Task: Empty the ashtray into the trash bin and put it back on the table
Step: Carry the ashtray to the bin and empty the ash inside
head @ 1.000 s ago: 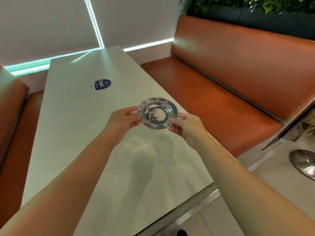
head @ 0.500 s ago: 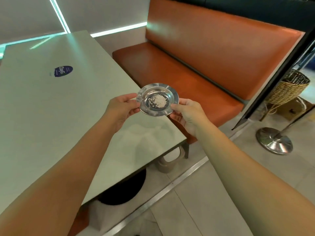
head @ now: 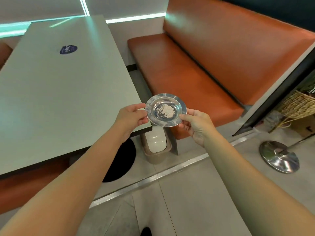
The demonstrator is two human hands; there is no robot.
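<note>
Ashtray (head: 166, 109) sits level, ash inside. Left hand (head: 130, 114) and right hand (head: 196, 124) pinch opposite rims above the trash bin (head: 157, 145)

Ashtray (head: 166, 109) beyond table (head: 59, 86) corner, above trash bin (head: 157, 147) (bench (head: 196, 74) right)

Open air is seen above the beige swing-lid trash bin (head: 157, 147), hemmed left by the pale green table's corner (head: 146, 123), right by the orange leather bench (head: 187, 79).

Level steel ashtray (head: 166, 109), ash inside
</note>
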